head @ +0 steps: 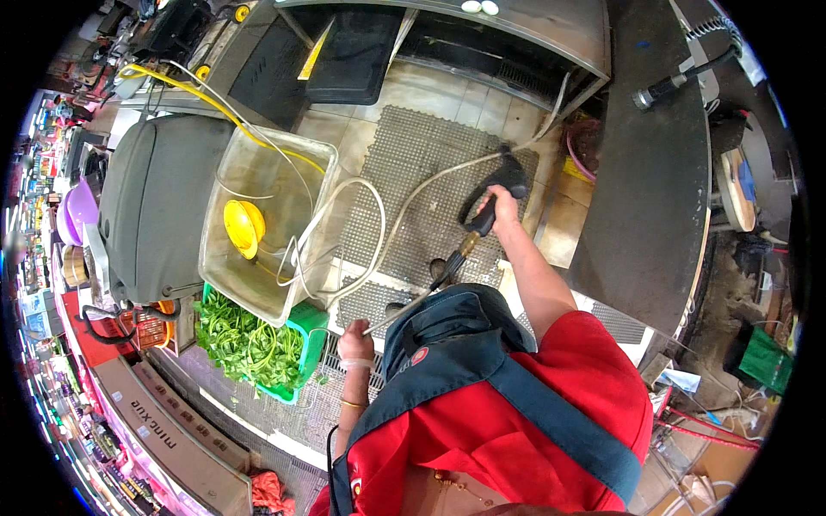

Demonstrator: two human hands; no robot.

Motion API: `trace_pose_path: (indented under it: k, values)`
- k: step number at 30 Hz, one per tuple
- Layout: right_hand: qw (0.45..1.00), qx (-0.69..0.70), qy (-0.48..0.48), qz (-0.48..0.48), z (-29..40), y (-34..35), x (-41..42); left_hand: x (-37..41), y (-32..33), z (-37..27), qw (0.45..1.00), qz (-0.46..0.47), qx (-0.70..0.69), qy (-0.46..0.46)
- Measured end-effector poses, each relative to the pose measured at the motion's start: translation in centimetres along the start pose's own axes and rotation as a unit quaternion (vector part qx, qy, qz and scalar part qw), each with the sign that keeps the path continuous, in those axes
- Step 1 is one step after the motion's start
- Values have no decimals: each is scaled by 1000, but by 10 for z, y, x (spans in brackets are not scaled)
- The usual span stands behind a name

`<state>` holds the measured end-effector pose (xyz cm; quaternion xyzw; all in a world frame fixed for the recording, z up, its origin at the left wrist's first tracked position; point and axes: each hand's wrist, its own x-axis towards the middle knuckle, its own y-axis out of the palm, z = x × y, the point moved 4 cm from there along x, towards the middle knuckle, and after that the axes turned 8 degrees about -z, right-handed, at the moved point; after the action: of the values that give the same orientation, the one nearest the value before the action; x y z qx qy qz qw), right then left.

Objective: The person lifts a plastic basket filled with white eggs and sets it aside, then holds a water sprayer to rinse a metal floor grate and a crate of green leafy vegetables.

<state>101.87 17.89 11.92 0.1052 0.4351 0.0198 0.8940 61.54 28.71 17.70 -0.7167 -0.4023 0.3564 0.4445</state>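
My right hand (505,208) is closed around the grip of a black spray gun (483,222), which has a brass fitting at its hose end. In my left hand (356,342) I hold a stretch of the pale hose (400,314) low at my left side. More of that hose loops over the floor and the rim of a large whitish plastic tub (271,151). Inside the tub lies a yellow plastic bowl-like thing (244,227), tilted. Just left of my left hand, a green plastic basket (313,338) holds leafy greens (251,342), partly hidden under the tub's edge.
Perforated mats (426,151) cover much of the tiled floor. A black counter (645,213) runs along the right, with a hand sprayer (658,90) above it. A steel table (542,29) stands ahead. A yellow hose (213,106) crosses the tub beside a dark grey padded thing (164,206).
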Motion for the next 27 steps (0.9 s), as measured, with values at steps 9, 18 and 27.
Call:
trace_pose_path:
  k: [9, 18, 27]
  values:
    - [996, -39, 52, 67, -15, 20, -5, -21, 8, 4, 999, 47, 11, -25]
    - [996, 38, 17, -77, -52, -72, -16, -25, 11, 39, 999, 35, -4, -8]
    - [979, 88, -25, -181, -58, -125, -57, -21, 8, 38, 987, 151, 47, 34]
